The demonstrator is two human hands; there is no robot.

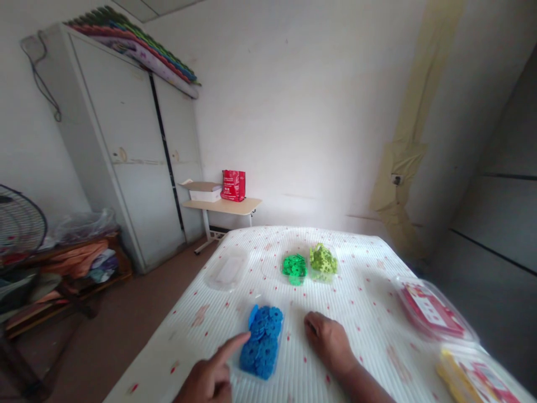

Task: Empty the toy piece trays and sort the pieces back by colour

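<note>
My left hand is at the lower middle of the head view, its index finger stretched out and the others curled. That fingertip meets the left side of a clear plastic box full of blue flower-shaped discs; I cannot tell if it touches them. To the right of the box, my right hand rests on the table as a loose fist, with nothing showing in it. Farther back stand two small clear tubs side by side, one with green discs, the other with yellow-green pieces.
A patterned white cloth covers the table. At its left lies a clear plastic lid or tray. Along the right edge are a red-labelled container and one with yellow contents. Behind, a side table bears a red bag.
</note>
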